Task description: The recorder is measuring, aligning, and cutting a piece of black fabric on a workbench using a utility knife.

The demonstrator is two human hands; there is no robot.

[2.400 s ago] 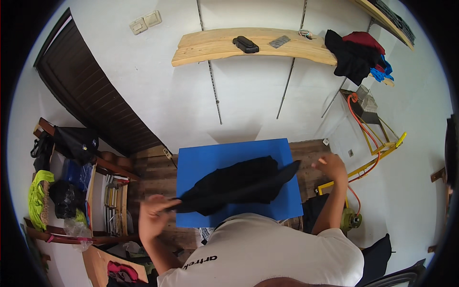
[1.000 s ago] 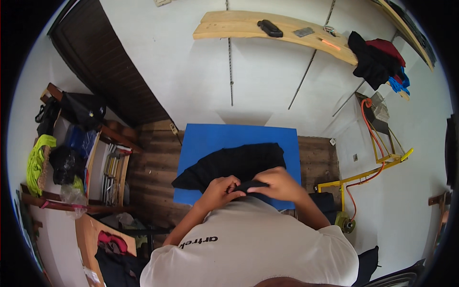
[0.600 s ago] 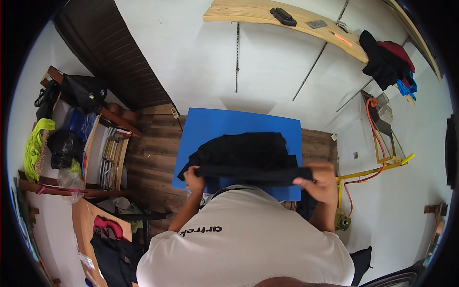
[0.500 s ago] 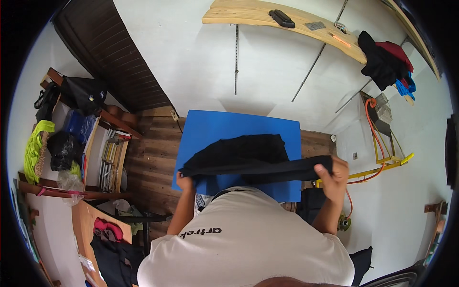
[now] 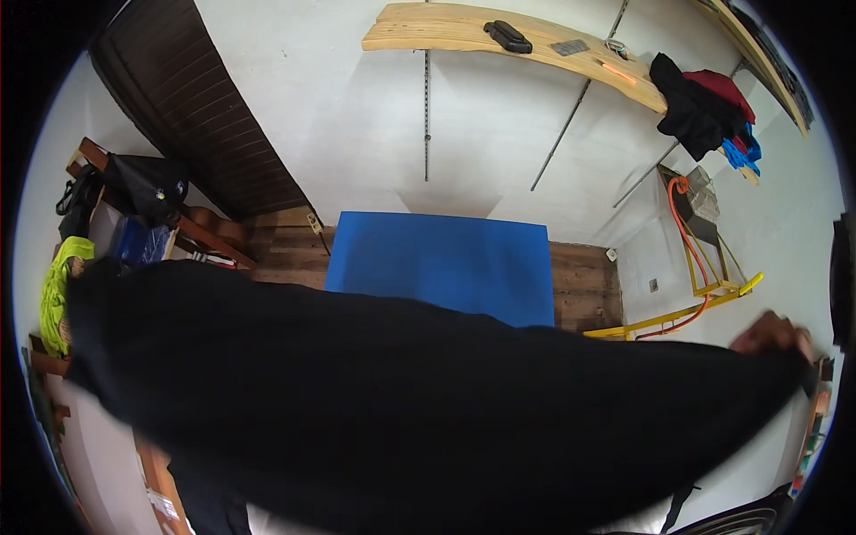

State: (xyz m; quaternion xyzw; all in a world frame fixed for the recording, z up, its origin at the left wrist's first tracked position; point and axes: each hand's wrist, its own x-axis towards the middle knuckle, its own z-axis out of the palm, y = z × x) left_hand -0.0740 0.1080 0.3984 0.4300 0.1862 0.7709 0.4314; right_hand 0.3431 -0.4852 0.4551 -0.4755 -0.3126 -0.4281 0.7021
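A large black cloth garment is stretched across the lower half of the view, raised close in front of me and smeared by motion. Its exact kind does not show. At its right end my right hand is closed on the edge, with its fingers bunched over the fabric. My left hand is out of sight, covered by the garment toward the left end. Behind and below the cloth lies a blue tabletop, whose near part is hidden.
A wooden wall shelf holds a black case and hanging clothes. To the right stands a yellow metal frame with an orange hose. Shelving with a black bag and a yellow-green cloth is on the left.
The black garment has risen off the blue table toward me and now spreads wide. My right hand has moved outward to the right, still holding it; my left hand has gone behind the cloth.
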